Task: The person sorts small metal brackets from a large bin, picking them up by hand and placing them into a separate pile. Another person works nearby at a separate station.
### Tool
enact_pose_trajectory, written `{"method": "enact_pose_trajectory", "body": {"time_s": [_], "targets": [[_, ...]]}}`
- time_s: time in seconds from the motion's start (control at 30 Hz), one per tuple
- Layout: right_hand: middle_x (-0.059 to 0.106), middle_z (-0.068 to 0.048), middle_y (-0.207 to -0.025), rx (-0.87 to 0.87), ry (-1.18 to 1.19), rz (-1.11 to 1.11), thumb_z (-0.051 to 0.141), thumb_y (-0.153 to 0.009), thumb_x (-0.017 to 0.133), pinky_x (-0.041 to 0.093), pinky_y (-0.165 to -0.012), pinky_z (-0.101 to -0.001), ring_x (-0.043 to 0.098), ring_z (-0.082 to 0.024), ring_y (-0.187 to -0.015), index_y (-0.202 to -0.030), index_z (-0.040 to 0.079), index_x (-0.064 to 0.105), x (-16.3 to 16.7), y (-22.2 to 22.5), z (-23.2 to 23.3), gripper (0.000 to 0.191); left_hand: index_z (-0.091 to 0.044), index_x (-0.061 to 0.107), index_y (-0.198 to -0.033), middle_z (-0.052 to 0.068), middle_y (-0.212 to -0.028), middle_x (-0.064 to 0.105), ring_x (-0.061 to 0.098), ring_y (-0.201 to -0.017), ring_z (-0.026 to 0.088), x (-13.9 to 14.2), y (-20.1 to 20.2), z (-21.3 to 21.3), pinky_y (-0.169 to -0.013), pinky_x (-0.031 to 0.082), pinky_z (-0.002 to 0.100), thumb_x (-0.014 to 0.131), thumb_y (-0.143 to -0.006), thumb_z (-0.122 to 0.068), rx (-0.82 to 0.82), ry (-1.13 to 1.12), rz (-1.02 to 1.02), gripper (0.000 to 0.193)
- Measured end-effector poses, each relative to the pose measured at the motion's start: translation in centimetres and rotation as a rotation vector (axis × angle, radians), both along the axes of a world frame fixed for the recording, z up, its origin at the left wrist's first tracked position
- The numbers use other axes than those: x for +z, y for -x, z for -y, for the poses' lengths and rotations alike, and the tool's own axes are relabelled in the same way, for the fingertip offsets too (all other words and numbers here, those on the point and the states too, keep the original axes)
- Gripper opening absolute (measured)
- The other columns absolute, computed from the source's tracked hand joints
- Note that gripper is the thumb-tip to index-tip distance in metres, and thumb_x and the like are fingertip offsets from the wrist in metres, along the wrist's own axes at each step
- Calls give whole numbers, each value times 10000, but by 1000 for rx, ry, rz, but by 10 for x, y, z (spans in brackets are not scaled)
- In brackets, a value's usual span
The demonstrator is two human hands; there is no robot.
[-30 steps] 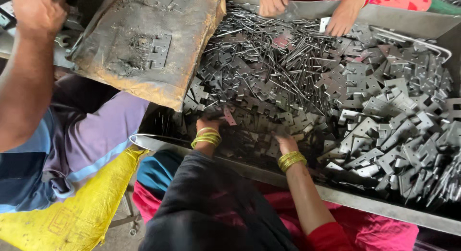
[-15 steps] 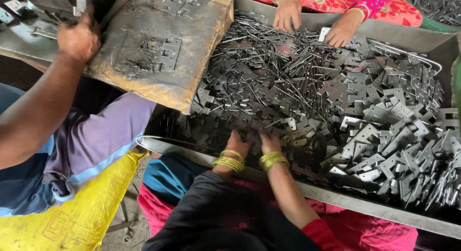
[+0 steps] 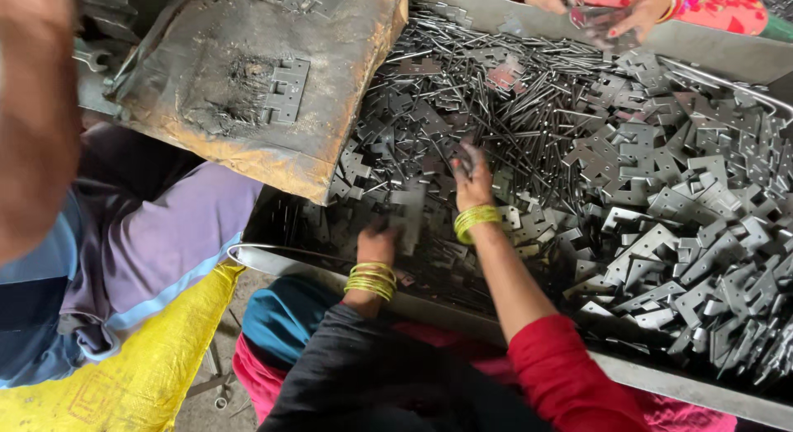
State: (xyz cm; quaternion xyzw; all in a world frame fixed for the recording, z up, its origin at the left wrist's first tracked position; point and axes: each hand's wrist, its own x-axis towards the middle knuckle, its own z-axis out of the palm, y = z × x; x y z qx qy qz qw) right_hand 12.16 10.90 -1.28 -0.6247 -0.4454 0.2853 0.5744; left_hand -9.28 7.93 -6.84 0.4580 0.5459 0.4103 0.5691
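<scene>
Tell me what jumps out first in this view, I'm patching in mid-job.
A big grey metal tray heaped with stamped grey hinge plates and thin steel pins fills the right. At its near edge the left hand and right hand, both with yellow bangles, dig in. A worn brown sack with one plate on top lies upper left.

Flat grey metal hinge plate (image 3: 410,217), notched, upright against left hand (image 3: 378,244); amid loose pins (image 3: 496,110)

A tray (image 3: 529,333) is filled with hinge plates (image 3: 686,225) at the right and pins (image 3: 496,93) behind the middle. A flat board (image 3: 248,85) is laid over its left rim, with one hinge (image 3: 285,89) on it.
</scene>
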Motion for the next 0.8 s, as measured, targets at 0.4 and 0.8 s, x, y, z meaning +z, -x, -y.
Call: {"method": "enact_pose_trajectory", "body": {"time_s": [0.4,0.8], "targets": [[533,-173,-1382,222,432,1286,110,-878,743,423,-1081,-558,485,-395,-1345,-1194,98,670,3,-29,11,324,20,696,-1145,106,-1045,758,701,-925,164,3,-8,-2,-853,541,285,688,-750,-24,85,-52,275,397],[721,-151,-1112,74,266,-3,262,-975,613,559,-871,-476,697,-279,-1007,-1150,119,716,-8,-64,63,248,78,706,-1153,130,-1006,760,681,-881,174,16,-5,-9,-827,533,295,661,-811,-74,143,-98,329,377]]}}
